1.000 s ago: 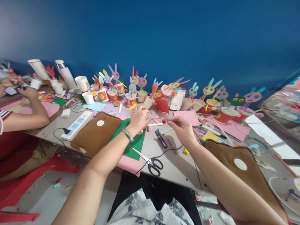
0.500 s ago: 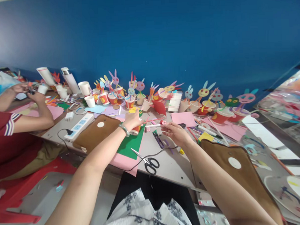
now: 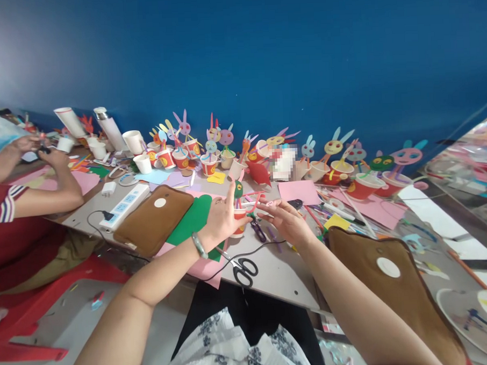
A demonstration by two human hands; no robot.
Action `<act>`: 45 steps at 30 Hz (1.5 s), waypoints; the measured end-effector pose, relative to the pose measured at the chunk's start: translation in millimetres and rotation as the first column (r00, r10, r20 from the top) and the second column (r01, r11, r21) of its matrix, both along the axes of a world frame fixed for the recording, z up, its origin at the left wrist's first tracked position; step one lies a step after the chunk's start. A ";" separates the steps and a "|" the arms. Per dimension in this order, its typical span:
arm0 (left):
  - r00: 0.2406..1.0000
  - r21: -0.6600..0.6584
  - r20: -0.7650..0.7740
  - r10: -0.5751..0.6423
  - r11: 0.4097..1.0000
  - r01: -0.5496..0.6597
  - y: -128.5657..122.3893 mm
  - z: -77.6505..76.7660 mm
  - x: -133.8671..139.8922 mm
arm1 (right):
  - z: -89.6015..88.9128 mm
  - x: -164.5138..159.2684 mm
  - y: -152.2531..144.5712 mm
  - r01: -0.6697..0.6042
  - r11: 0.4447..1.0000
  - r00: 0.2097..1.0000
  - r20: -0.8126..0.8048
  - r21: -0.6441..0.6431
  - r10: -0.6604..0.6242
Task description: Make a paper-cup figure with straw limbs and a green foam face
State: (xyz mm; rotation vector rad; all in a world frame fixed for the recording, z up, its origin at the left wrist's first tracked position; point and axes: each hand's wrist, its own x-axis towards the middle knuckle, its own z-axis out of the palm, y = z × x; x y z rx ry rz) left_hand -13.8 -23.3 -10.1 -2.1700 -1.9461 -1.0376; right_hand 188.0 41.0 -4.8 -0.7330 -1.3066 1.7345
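My left hand [image 3: 221, 220] is round a red and white paper cup [image 3: 238, 232], its thumb across the front and a finger pointing up. A green paper head [image 3: 238, 189] stands above the cup, and a red strip [image 3: 253, 206] sticks out to its right. Close on the right, my right hand [image 3: 289, 221] pinches a slim white stick with a pink end, its tip near the cup; fingers partly hide the stick. Below the cup lie black-handled scissors [image 3: 243, 271] and a green sheet [image 3: 189, 223]. Purple-handled snips [image 3: 257, 230] lie between the hands.
Paper cups with rabbit-like heads [image 3: 334, 146] line the wall. Brown pads [image 3: 154, 216] lie on both sides. A power strip [image 3: 125, 206] sits at left, and a black cable [image 3: 246, 250] crosses the table. A co-worker's arms [image 3: 46, 199] are at far left.
My left hand has brought the cup with the green head nearer and to the right, upright beside my right hand. My right hand stays near its place, its fingers more spread.
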 end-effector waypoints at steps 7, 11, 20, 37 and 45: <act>0.988 0.052 -0.144 -0.051 0.997 0.059 -11.3 -3.1 5.5 | 0.8 1.2 -9.2 -0.001 0.994 0.998 0.068 0.114 -0.007; 0.979 0.062 -0.192 -0.063 0.995 0.076 -20.8 1.9 13.0 | -1.9 3.4 -9.3 0.041 0.974 0.992 0.109 0.222 -0.067; 0.955 0.082 -0.284 -0.087 0.990 0.115 -54.9 7.2 20.9 | 10.8 8.3 -18.2 -0.056 0.981 0.997 0.071 0.186 0.044; 0.926 0.297 0.370 -0.069 0.954 -0.047 -34.1 46.3 -45.3 | 14.3 13.5 -19.6 -0.168 0.962 0.986 0.043 0.213 0.162; 0.467 -0.355 0.874 -0.131 0.484 0.800 60.2 53.2 -29.8 | 11.2 16.8 -17.0 -0.163 0.957 0.985 0.093 0.238 0.145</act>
